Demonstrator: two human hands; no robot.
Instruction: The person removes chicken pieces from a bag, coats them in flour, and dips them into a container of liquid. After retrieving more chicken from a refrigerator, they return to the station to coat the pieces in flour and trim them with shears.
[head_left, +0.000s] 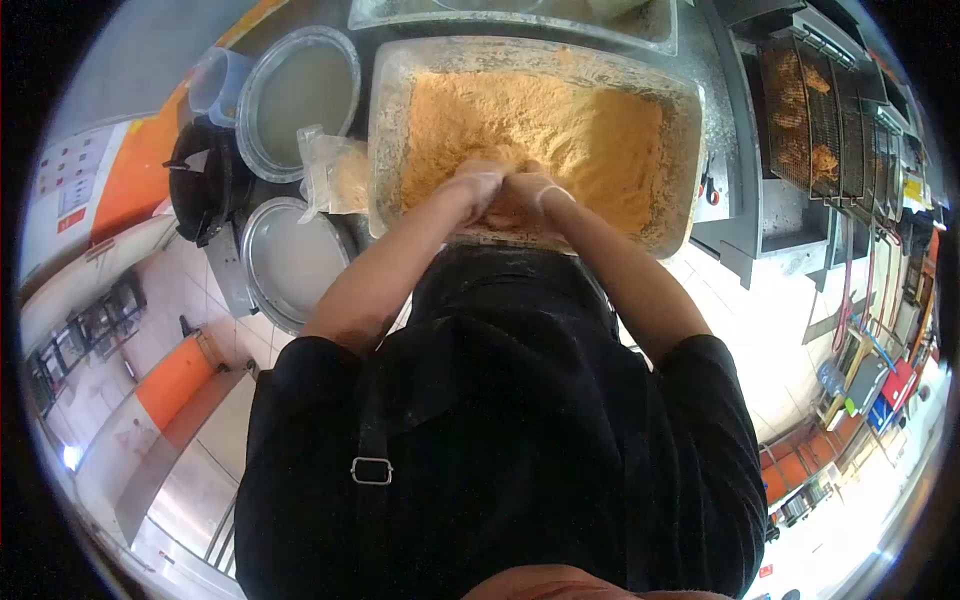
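Observation:
A large rectangular tub (690, 150), its rim dusted white, holds a bed of orange-yellow breading flour (600, 130). Both hands are at the tub's near side, close together and down in the flour. My left hand (480, 180) has flour over its back, and its fingers are buried or blurred. Beside it, nearly touching, my right hand (530, 184) is also floured, with its fingers out of sight. Whether the hands grip anything under the flour cannot be seen. A clear plastic bag (335, 172) with orange-yellow powder leans by the tub's left wall.
Two round containers of cloudy liquid stand left: a far one (300, 100) and a near one (295, 262). A clear jug (218, 85) and black bin (205, 185) sit beyond. Another tray (520, 22) lies behind. Wire fry baskets (800, 125) with browned pieces hang right.

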